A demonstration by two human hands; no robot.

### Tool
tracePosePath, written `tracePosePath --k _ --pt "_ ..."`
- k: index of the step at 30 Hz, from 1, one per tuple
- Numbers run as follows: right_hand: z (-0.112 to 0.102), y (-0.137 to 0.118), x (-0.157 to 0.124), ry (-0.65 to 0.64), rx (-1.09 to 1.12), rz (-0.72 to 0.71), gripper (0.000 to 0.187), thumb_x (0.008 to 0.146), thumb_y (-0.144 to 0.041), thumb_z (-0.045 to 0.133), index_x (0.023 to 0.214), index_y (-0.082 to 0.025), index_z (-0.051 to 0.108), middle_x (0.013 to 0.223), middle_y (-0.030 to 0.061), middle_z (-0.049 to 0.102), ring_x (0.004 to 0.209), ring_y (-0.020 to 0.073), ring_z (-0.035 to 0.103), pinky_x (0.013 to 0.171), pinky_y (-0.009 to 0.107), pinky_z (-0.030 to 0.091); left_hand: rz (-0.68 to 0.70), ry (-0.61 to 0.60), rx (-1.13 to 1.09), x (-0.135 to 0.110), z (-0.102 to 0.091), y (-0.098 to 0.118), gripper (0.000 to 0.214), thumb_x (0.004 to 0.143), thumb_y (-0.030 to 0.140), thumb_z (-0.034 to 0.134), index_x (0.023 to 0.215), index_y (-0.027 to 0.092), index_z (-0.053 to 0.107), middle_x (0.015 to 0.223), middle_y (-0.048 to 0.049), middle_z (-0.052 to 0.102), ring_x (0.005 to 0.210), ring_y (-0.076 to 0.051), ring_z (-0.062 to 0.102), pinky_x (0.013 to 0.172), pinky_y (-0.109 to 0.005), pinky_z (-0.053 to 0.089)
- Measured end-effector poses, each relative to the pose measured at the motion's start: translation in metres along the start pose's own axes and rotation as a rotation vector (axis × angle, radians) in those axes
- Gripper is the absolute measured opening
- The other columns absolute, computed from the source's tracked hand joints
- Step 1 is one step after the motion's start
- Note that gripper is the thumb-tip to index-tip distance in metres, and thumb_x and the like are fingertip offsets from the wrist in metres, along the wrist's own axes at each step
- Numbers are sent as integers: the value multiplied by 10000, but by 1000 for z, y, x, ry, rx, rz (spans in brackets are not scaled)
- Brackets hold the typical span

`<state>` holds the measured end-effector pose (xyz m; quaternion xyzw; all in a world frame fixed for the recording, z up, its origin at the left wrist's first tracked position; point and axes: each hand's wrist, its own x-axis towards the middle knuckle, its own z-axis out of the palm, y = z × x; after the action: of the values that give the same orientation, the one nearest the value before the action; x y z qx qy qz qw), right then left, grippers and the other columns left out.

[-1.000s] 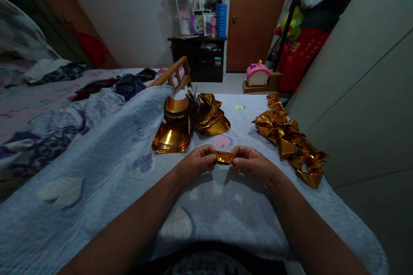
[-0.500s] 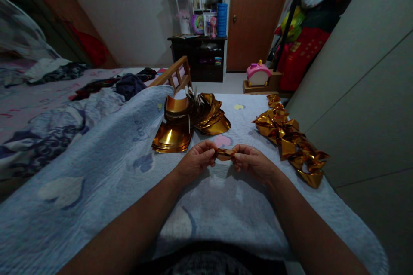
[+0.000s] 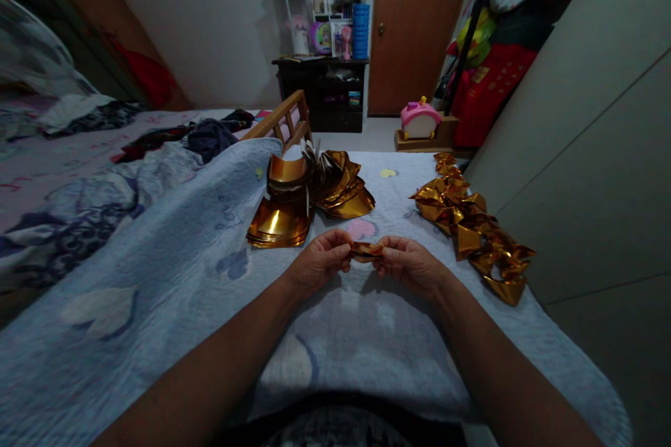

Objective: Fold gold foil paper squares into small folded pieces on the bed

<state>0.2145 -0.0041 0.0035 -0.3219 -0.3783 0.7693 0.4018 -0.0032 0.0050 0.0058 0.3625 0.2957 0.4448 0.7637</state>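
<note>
Between my two hands is a small folded piece of gold foil paper [image 3: 365,251], held level above the blue blanket. My left hand [image 3: 323,262] pinches its left end between thumb and fingers. The right end is pinched in the same way by my right hand [image 3: 409,264]. Beyond my left hand lies a fanned stack of gold foil sheets [image 3: 280,223], shiny side up in places. To the right of my right hand, a row of folded gold foil pieces [image 3: 466,220] runs along the blanket's edge.
A blue patterned blanket [image 3: 361,342] covers the surface under my hands. A wooden bed rail [image 3: 277,119] stands behind the sheets, with rumpled bedding [image 3: 120,188] to the left. A pale cabinet [image 3: 592,174] rises close on the right. Farther back is a pink toy [image 3: 421,119].
The foil piece between my fingers has changed shape slightly, its middle now looking more rounded and darker. Both hands stay almost in place, still pinching its ends.
</note>
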Motion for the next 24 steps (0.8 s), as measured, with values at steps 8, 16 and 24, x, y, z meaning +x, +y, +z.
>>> tracePosePath --k 8,16,24 --pt "1 3 2 13 12 -17 314 671 -351 914 819 -159 714 832 40 724 666 118 601 612 251 487 5 3 3 0 1 0 339 642 280 925 810 141 664 720 4 667 547 -70 545 525 -183 457" --pt "-1 5 4 26 1 -21 298 704 -350 897 805 -154 696 737 24 702 612 108 600 577 232 481 0 4 6 -1 2 0 317 666 276 912 821 143 670 721 5 656 545 -66 534 529 -186 451" --pt "4 1 2 57 -4 -13 336 701 -400 896 791 -152 688 726 20 687 605 98 594 568 218 486 -18 -3 -13 -1 2 0 327 669 283 911 836 147 667 711 11 645 537 -65 537 529 -185 454"
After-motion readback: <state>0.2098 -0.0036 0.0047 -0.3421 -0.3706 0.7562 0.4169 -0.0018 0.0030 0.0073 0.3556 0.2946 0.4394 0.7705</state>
